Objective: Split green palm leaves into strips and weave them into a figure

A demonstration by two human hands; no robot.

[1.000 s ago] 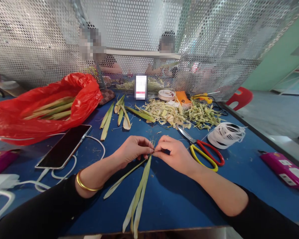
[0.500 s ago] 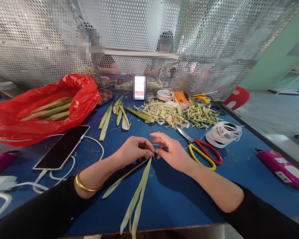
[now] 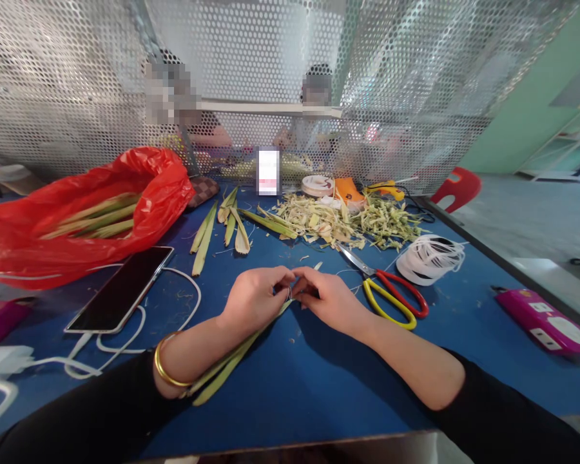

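Though narrow, long green leaves [image 3: 227,372]

The bag [image 3: 162,167] is of thin red plastic, wrinkled and glossy. The scissors [image 3: 355,261] have shiny metal blades. The perforated panel [image 3: 251,58] looks metallic.

Black sleeves [image 3: 94,399], plain and unmarked as far as I can see, stopping short of the wrists; a smooth, rounded gold bangle [image 3: 163,364] on the left arm, catching some light; the left hand [image 3: 256,299] and right hand [image 3: 331,299] both ungloved.
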